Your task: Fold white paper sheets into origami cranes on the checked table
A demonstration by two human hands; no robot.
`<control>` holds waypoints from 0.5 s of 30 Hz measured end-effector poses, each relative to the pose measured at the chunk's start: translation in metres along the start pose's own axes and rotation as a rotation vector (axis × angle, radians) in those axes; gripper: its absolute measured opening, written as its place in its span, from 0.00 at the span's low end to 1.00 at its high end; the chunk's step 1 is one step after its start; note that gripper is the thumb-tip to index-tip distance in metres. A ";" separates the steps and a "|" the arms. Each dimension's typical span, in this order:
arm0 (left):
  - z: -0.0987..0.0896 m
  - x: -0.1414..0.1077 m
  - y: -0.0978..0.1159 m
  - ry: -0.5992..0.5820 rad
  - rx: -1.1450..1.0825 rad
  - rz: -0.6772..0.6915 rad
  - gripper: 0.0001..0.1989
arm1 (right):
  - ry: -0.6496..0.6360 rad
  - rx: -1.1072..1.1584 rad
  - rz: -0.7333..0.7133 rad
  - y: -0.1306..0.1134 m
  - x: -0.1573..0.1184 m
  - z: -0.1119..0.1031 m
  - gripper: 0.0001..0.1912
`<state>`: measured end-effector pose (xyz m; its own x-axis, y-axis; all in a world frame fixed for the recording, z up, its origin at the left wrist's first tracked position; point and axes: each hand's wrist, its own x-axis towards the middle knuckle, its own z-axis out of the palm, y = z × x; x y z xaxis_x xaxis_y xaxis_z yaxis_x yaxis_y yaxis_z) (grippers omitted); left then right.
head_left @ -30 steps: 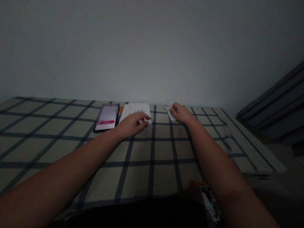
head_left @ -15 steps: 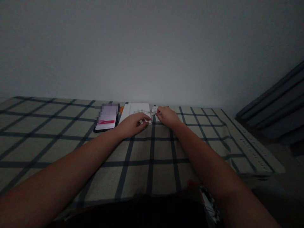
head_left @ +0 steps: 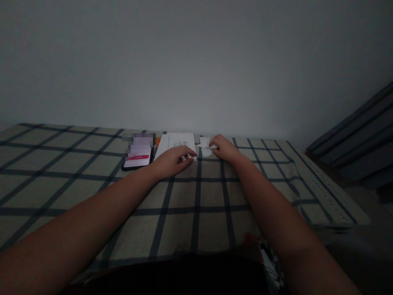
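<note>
My left hand point(head_left: 177, 160) lies over the lower right part of a white printed sheet or booklet point(head_left: 175, 140). Its fingers and thumb are apart, with white paper showing between them. To the right, my right hand point(head_left: 225, 148) pinches a small white paper piece point(head_left: 213, 146) between thumb and fingers. Just left of those fingertips, a rounded white paper piece point(head_left: 206, 152) rests on the checked cloth point(head_left: 211, 192). Behind it is another white piece point(head_left: 203, 140). The dim light hides the print and finer shapes.
A phone point(head_left: 138, 153) with a lit screen and a pink bar lies left of the sheet. An orange item point(head_left: 158, 141) shows between them. Behind the table stands a plain wall point(head_left: 196, 65). Dark folded fabric point(head_left: 362, 143) hangs at the right.
My right hand has moved right, away from my left hand, with the small paper piece in its fingers. The rounded white piece now shows. My left hand has stayed almost still.
</note>
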<state>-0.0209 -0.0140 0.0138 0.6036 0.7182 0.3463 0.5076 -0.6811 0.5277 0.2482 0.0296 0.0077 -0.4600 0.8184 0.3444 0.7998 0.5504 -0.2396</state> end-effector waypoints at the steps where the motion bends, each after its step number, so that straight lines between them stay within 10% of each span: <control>1: 0.000 0.000 0.000 -0.001 0.002 0.000 0.15 | -0.010 0.033 -0.009 0.001 -0.002 -0.001 0.15; 15: 0.000 0.000 0.000 0.003 -0.017 -0.013 0.15 | 0.111 0.482 0.469 0.012 0.001 0.009 0.10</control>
<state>-0.0209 -0.0146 0.0136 0.5954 0.7271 0.3418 0.5045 -0.6695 0.5452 0.2540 0.0386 -0.0030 -0.0441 0.9808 0.1902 0.6322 0.1748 -0.7548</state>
